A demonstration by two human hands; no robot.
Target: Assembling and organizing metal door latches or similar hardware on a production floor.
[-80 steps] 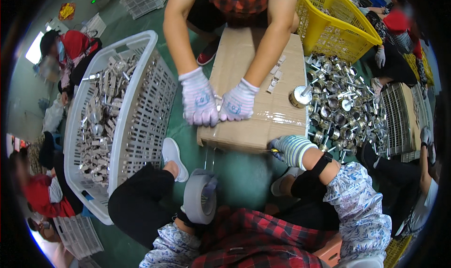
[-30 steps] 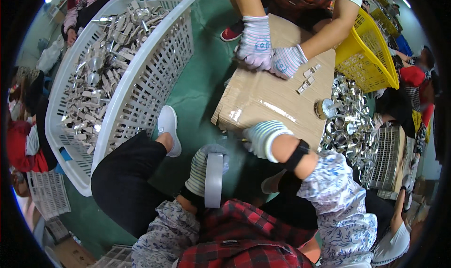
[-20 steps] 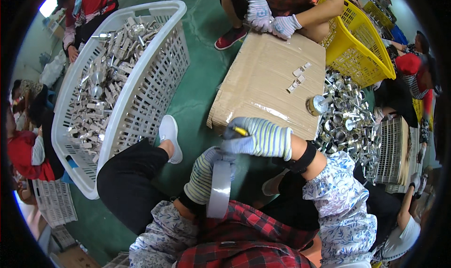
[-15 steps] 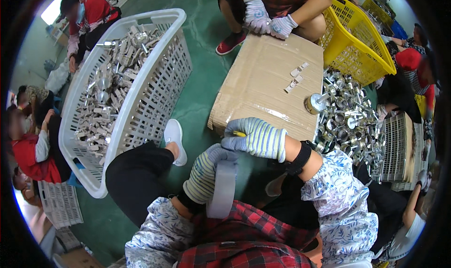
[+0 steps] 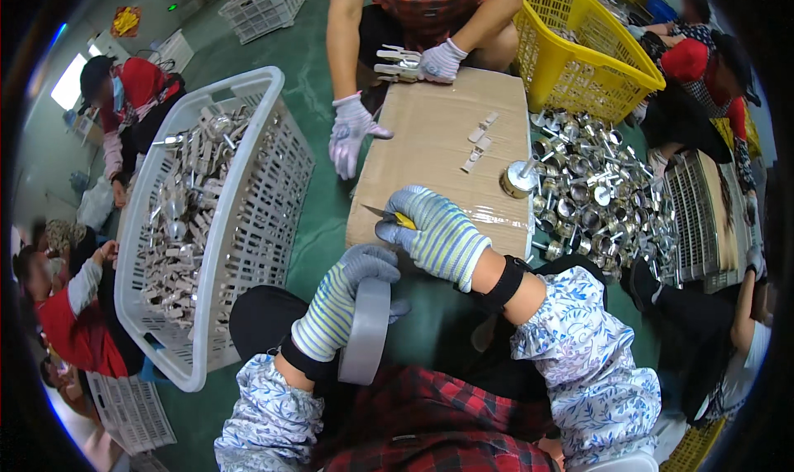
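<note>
The grey tape roll (image 5: 364, 340) hung nearly edge-on below the fingers of the left hand (image 5: 354, 290), which was curled around its upper rim; its longer outline ran toward the person's lap. The right hand (image 5: 432, 234), farther from the roll, lay up and to its right, closed around a yellow-handled knife (image 5: 404, 220) whose blade pointed left, over the near-left part of the cardboard box (image 5: 422, 129); whether it touched could not be told. Two metal clips (image 5: 479, 144) and a stemmed metal cup (image 5: 519, 179) sat on the box. Across it, one gloved hand of a co-worker (image 5: 443, 63) held several clips; the other (image 5: 353, 137) was at the box's edge. To the left, a white basket (image 5: 263, 166) held heaped clips (image 5: 188, 211); to the right lay piled stemmed cups (image 5: 602, 182), with a yellow basket (image 5: 591, 67) beyond, metal parts inside.
</note>
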